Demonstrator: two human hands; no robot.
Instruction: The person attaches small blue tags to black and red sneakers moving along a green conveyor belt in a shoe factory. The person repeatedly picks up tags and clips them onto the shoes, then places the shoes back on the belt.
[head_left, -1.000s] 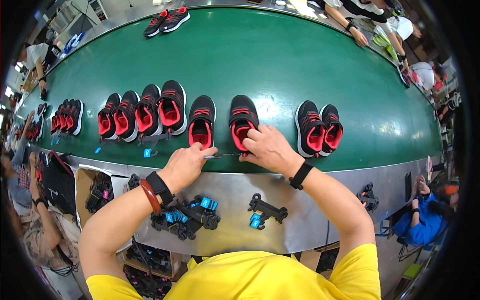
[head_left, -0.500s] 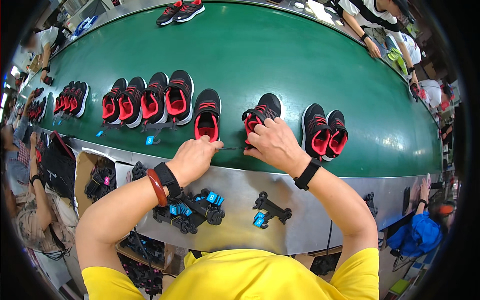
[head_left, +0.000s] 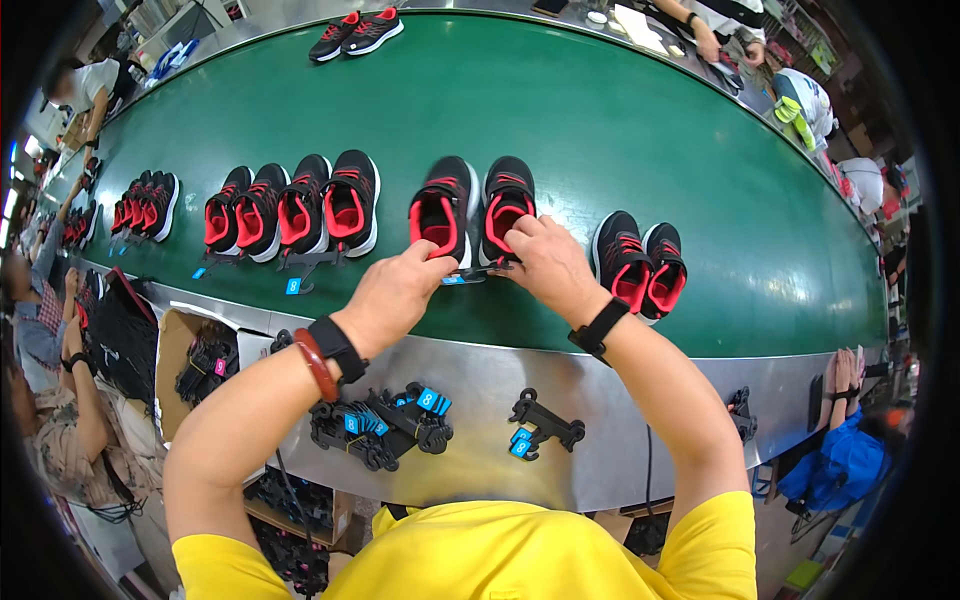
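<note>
Two black sneakers with red linings stand close together before me, toes away. My left hand (head_left: 396, 292) is closed, its thumb and fingers pinching the heel of the left sneaker (head_left: 452, 185). On the right sneaker (head_left: 512, 182), my right hand (head_left: 553, 262) grips the heel with its fingers partly in the opening. A black plastic shoe hanger (head_left: 490, 271) with a blue tag spans the two heels, between my hands. My fingers cover its ends, so I cannot tell how it is attached.
A sneaker pair (head_left: 640, 265) stands right; several sneakers on hangers (head_left: 290, 215) stand left on the green belt (head_left: 600, 110). A hanger pile (head_left: 385, 425) and loose hangers (head_left: 545, 420) lie on the metal ledge (head_left: 480, 380). An open carton (head_left: 180, 345) sits left. Co-workers surround the belt.
The two sneakers have come together from a wide gap, the left one moving right and the right one left. Both hands have moved slightly away from me. The hanger's blue tag now shows.
</note>
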